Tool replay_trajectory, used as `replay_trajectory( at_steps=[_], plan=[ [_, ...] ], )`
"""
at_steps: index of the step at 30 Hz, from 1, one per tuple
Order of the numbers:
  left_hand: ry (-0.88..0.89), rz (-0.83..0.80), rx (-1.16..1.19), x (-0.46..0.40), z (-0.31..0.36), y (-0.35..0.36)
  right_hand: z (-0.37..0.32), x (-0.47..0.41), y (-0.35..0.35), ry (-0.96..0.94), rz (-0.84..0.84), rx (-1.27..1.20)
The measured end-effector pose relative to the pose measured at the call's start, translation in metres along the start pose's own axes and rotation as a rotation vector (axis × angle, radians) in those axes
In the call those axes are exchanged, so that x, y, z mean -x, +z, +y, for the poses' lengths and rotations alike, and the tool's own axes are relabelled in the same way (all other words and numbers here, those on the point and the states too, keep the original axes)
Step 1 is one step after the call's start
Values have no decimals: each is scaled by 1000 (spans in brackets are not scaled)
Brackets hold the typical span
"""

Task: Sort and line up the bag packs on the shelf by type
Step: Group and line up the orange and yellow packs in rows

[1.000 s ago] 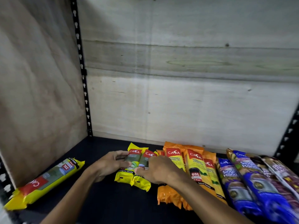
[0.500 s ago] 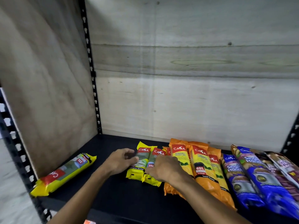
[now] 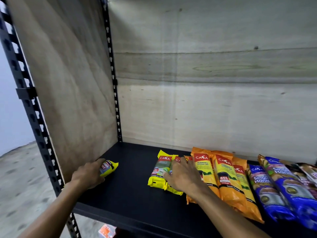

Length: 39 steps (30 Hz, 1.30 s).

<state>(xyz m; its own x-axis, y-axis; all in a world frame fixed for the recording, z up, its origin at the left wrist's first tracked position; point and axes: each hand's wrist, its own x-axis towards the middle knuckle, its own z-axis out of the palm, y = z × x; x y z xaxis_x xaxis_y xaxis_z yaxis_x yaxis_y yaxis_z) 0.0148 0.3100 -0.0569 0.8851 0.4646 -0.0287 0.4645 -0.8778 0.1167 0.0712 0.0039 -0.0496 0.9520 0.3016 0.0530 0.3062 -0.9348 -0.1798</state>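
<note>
A black shelf [image 3: 133, 191] holds rows of bag packs. Two short yellow packs [image 3: 158, 170] lie side by side mid-shelf; my right hand [image 3: 183, 176] rests flat on the right one, fingers spread. Right of them lie several long orange packs [image 3: 224, 177], then blue packs [image 3: 267, 189] and darker purple ones [image 3: 307, 172] at the right edge. A lone long yellow pack [image 3: 108, 166] lies at the shelf's left end by the side panel. My left hand [image 3: 89, 174] covers its near part and grips it; only its far tip shows.
A plywood side panel [image 3: 68, 83] and back panel [image 3: 205, 100] close the shelf. Black slotted uprights [image 3: 29, 100] stand at the left front and back corner. Bare shelf lies between the lone pack and the yellow pair. A small orange-white item [image 3: 107, 231] sits below the shelf.
My left hand left the yellow pair and went left onto the lone yellow pack. My right hand stayed on the pair. The camera view has shifted left.
</note>
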Motion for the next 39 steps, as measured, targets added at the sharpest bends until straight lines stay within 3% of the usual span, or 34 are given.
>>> replay_trajectory(
  at_steps=[3,6,10,12,16,18,20,21,23,25,27,30,34,39],
  plan=[
    [96,31,108,8,16,-11,-1,-2,-12,-21,111,-104],
    [333,38,313,20,45,-27,-5,4,-30,-23,183,-506],
    [684,-39,497,35,87,-43,-14,14,-47,42,-144,-1015],
    [783,-75,513,43,106,-48,-12,16,-47,73,-222,-1212],
    [836,54,479,50,127,-43,1,24,-49,98,-167,-1492],
    [684,224,420,45,132,-29,9,28,-51,99,-99,-1560],
    [445,207,635,47,141,-17,15,30,-50,129,-16,-1581],
    [322,103,876,51,148,-16,17,31,-49,137,9,-1582],
    [142,-272,1256,61,164,-17,18,33,-47,144,13,-1589],
    [155,-475,1334,66,174,-15,16,35,-43,149,-3,-1587],
    [201,-486,1387,67,180,-14,14,37,-37,165,9,-1519],
    [211,-458,1398,61,182,-17,19,35,-25,166,15,-1222],
    [240,-474,1249,52,179,-15,20,35,-22,116,-25,-898],
    [231,-414,1164,42,177,-6,16,34,-21,47,28,-737]
  ],
)
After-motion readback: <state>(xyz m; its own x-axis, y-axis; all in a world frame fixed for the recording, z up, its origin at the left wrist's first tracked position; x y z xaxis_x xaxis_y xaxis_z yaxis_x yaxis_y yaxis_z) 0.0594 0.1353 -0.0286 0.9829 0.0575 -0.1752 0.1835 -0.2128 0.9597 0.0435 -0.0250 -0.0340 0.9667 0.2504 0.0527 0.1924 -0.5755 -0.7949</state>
